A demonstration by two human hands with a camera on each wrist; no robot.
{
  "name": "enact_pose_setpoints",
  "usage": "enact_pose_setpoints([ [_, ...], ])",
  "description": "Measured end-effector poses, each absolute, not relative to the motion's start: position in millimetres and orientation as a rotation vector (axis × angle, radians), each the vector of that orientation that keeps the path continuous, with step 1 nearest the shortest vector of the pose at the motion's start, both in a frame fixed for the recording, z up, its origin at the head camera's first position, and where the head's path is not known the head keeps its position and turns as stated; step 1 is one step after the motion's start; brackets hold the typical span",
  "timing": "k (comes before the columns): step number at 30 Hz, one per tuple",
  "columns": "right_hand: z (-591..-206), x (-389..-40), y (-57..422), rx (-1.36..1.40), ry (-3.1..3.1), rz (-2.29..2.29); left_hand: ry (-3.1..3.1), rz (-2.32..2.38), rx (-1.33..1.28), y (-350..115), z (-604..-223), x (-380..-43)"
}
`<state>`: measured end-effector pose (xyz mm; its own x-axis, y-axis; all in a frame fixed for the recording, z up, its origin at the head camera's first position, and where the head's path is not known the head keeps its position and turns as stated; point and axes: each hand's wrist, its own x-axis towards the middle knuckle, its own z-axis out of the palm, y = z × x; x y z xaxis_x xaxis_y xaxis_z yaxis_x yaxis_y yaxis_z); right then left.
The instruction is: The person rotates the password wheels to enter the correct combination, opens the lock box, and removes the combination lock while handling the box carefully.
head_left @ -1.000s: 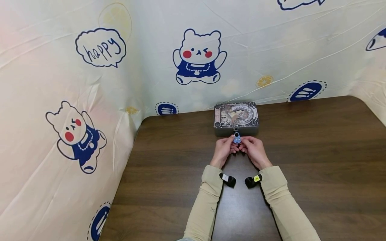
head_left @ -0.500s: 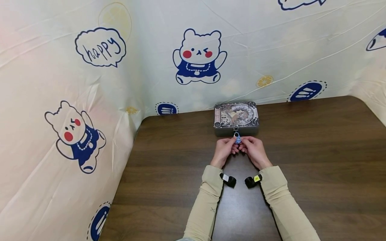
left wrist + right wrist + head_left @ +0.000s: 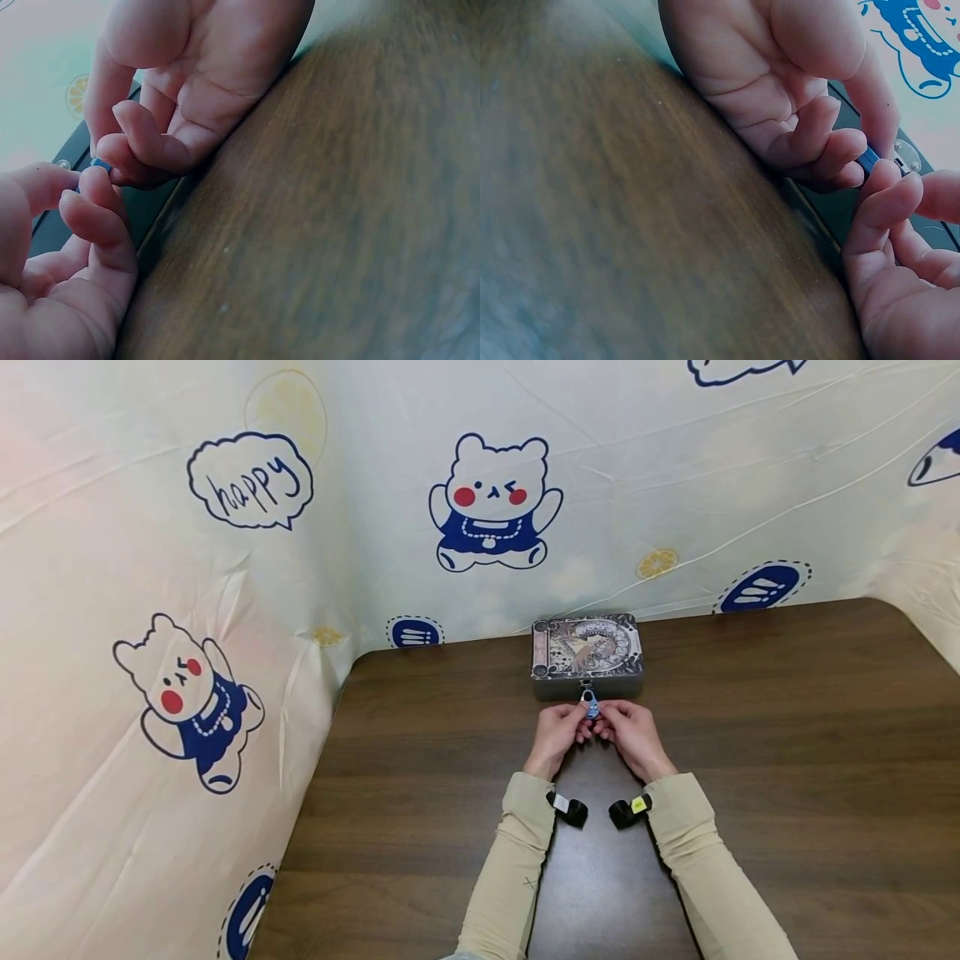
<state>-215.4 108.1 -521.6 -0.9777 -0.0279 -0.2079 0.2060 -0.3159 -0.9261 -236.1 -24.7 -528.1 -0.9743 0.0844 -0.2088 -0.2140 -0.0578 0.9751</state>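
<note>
A small blue padlock [image 3: 592, 704] hangs at the front clasp of a flat tin box [image 3: 587, 688] with an ornate printed lid. My left hand [image 3: 555, 736] pinches the padlock from the left, thumb and fingertips on its body. From the other side my right hand [image 3: 632, 733] pinches it too. Both wrist views show the fingertips meeting around the blue body, which they mostly cover; a bit of the padlock [image 3: 868, 159] shows in the right wrist view beside the metal clasp [image 3: 907, 156]. The lid is down.
The box stands near the back edge of a brown wooden table [image 3: 420, 760]. Behind and to the left hangs a pale cloth [image 3: 390, 485] printed with cartoon bears. A black wrist camera [image 3: 573, 812] sits at the left cuff, another black camera [image 3: 622, 812] at the right.
The padlock has turned slightly between the fingertips, so its face looks narrower than a second ago. Both hands and the box stay in nearly the same place.
</note>
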Motion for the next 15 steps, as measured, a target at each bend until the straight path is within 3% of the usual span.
enact_pose_setpoints([
  [15,-522.2,-215.2,108.8,0.205,1.735,-2.434,1.972,2.193,-0.136,-24.5,-531.1,-238.3],
])
